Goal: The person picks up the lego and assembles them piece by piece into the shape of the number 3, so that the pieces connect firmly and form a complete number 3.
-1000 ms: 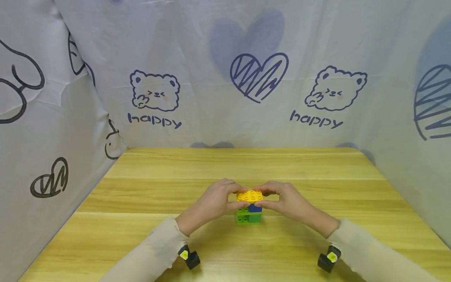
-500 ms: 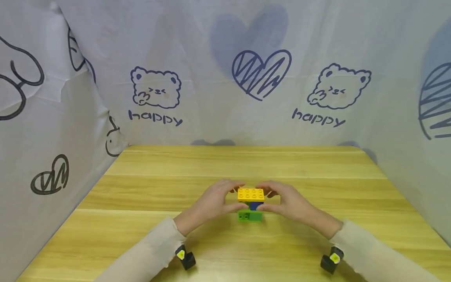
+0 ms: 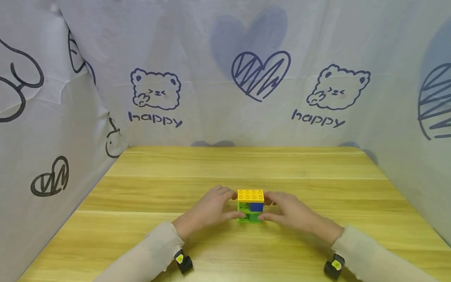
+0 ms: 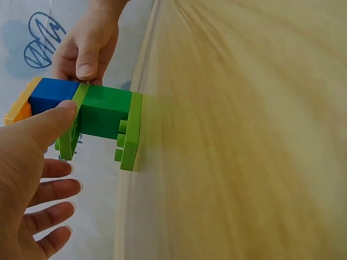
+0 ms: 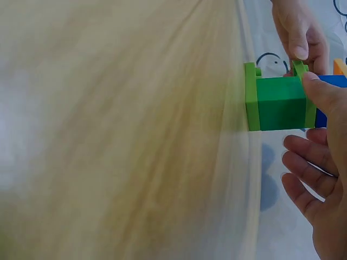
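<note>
The little tower of yellow, blue and green plastic bricks [image 3: 250, 205] stands near the front middle of the wooden bench [image 3: 246, 164]. The left hand [image 3: 208, 209] and right hand [image 3: 294, 213] pinch its sides, likely to keep it steady.

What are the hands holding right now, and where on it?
The brick stack, standing on the table. Left hand and right hand pinch it from opposite sides, thumbs on its near face around the light green plate.

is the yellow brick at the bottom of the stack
No, the yellow brick sits on top of the stack, above the blue brick and the green bricks resting on the table.
</note>
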`<state>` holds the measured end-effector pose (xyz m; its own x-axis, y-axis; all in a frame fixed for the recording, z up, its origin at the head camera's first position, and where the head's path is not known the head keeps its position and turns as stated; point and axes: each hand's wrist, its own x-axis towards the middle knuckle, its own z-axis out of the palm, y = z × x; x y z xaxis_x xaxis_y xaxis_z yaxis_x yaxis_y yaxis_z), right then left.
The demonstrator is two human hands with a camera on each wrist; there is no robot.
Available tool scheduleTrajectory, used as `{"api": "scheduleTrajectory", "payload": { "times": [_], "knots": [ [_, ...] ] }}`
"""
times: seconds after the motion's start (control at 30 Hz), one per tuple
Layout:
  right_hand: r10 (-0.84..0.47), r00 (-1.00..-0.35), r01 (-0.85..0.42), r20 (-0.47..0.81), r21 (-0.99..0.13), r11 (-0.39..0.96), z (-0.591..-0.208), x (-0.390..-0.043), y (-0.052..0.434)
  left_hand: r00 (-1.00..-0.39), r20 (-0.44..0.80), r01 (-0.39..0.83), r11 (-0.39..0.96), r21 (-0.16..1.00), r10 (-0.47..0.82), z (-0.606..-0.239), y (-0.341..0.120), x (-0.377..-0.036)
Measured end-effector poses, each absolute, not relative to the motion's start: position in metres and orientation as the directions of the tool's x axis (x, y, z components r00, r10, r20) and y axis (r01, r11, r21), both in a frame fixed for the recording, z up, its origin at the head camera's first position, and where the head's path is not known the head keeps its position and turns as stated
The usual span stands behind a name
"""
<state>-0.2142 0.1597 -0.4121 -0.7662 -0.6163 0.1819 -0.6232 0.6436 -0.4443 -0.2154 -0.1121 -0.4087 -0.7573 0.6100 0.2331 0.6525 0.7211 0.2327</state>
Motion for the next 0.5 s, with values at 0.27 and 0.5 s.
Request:
{"api": "scheduleTrajectory", "payload": {
  "times": [0.27,0.5],
  "knots": [
    [-0.632,-0.748,-0.650,0.201,-0.415,0.637,-0.4137,-0.2139,0.1592,-0.705,0.269,0.702,0.700,0.130,0.657,-0.4106,-0.1130,-0.2164],
    [-0.625,-0.756,-0.640,0.196,-0.426,0.640,-0.4155,-0.2135,0.1583,-0.693,0.267,0.714,0.690,0.122,0.670,-0.4112,-0.1125,-0.2168]
  ]
}}
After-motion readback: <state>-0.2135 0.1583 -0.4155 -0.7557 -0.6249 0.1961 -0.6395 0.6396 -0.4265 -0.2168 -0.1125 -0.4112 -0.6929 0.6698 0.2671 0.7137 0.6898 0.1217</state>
